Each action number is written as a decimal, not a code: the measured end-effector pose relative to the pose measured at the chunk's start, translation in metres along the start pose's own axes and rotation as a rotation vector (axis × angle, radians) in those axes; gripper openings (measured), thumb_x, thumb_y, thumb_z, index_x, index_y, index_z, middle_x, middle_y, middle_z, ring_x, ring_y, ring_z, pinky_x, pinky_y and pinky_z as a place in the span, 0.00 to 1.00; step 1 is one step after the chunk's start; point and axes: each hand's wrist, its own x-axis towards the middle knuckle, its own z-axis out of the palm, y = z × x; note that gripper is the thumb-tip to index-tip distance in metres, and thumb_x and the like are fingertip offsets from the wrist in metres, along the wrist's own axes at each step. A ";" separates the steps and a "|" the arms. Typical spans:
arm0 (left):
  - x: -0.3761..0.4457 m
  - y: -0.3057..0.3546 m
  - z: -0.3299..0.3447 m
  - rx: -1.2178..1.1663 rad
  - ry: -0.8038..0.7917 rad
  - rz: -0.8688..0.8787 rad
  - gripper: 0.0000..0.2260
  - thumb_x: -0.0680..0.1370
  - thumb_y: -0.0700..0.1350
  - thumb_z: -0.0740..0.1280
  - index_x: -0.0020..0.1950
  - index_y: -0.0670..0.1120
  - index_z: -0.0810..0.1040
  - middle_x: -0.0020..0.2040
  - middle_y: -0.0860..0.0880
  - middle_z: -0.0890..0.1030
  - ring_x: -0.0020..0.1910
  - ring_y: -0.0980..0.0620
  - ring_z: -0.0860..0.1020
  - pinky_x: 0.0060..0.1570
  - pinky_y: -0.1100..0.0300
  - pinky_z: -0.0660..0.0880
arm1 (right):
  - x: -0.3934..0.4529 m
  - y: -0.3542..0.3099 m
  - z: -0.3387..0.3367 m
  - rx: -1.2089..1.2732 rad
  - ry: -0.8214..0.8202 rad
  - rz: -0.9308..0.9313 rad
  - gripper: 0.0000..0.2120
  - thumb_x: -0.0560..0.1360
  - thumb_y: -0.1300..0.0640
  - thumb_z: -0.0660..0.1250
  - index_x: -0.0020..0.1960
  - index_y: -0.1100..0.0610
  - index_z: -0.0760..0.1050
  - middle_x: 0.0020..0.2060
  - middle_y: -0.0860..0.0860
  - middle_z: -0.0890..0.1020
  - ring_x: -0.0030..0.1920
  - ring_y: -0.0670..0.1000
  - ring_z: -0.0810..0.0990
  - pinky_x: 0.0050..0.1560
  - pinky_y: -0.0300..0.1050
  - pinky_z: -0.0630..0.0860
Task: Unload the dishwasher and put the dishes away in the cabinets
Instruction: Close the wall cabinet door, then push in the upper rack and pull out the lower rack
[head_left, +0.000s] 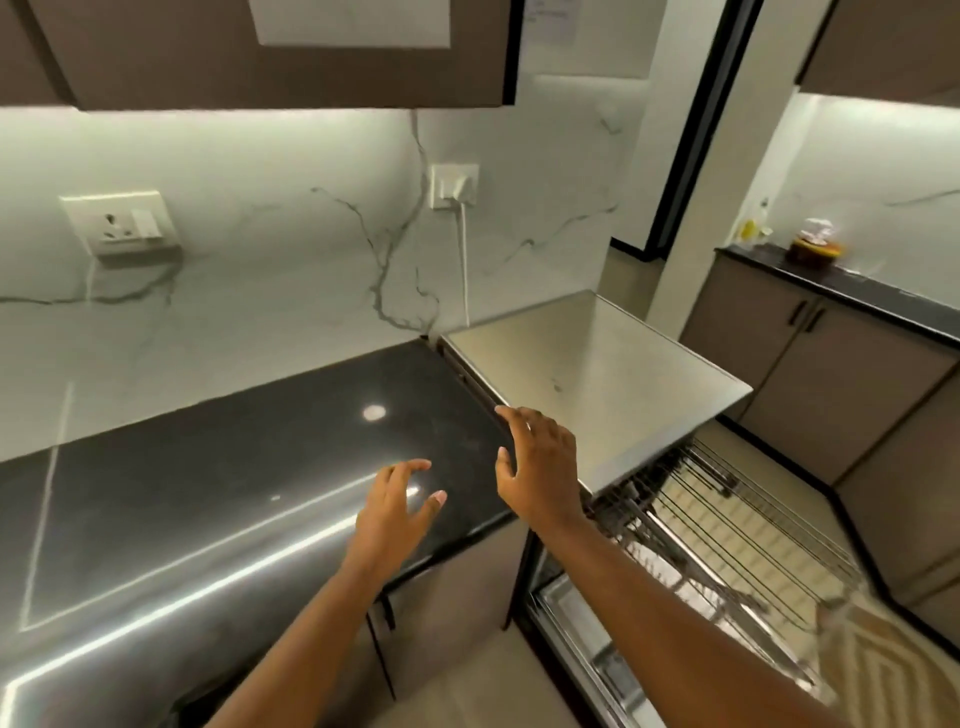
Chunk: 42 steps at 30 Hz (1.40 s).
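Note:
The dishwasher (597, 374) stands to the right of the black counter, with a flat steel top. Its wire rack (727, 525) is pulled out below the top, over the open door (582, 623); what lies in the rack is blurred. My left hand (400, 509) hovers over the counter's right end, fingers spread, holding nothing. My right hand (540, 467) is raised over the seam between counter and dishwasher top, fingers apart and empty. A brown upper cabinet (291, 67) hangs overhead, its door closed.
The glossy black counter (208, 493) runs to the left under a marble wall with a socket (124, 223) and a plugged-in cable (464, 260). Lower cabinets (810, 374) with a jar (813, 244) on top stand at the right. A patterned rug (883, 670) lies on the floor.

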 end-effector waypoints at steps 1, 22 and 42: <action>-0.008 -0.004 0.013 0.004 -0.030 -0.015 0.18 0.78 0.49 0.70 0.67 0.49 0.74 0.67 0.49 0.73 0.66 0.50 0.73 0.67 0.50 0.69 | -0.015 0.011 0.000 -0.002 -0.033 0.027 0.26 0.71 0.57 0.69 0.69 0.52 0.72 0.59 0.50 0.78 0.59 0.53 0.77 0.60 0.54 0.74; -0.089 0.148 0.346 0.167 -0.549 -0.045 0.19 0.80 0.53 0.66 0.69 0.52 0.70 0.66 0.51 0.70 0.62 0.49 0.74 0.63 0.49 0.72 | -0.229 0.331 -0.101 -0.124 -0.411 0.393 0.25 0.76 0.55 0.62 0.73 0.47 0.67 0.69 0.49 0.72 0.69 0.52 0.69 0.69 0.53 0.67; -0.101 0.224 0.543 0.245 -0.744 -0.010 0.25 0.79 0.53 0.67 0.73 0.52 0.64 0.71 0.48 0.66 0.68 0.48 0.70 0.65 0.50 0.71 | -0.320 0.511 -0.142 -0.228 -0.660 0.487 0.33 0.74 0.63 0.65 0.77 0.52 0.62 0.72 0.55 0.69 0.72 0.56 0.67 0.70 0.49 0.67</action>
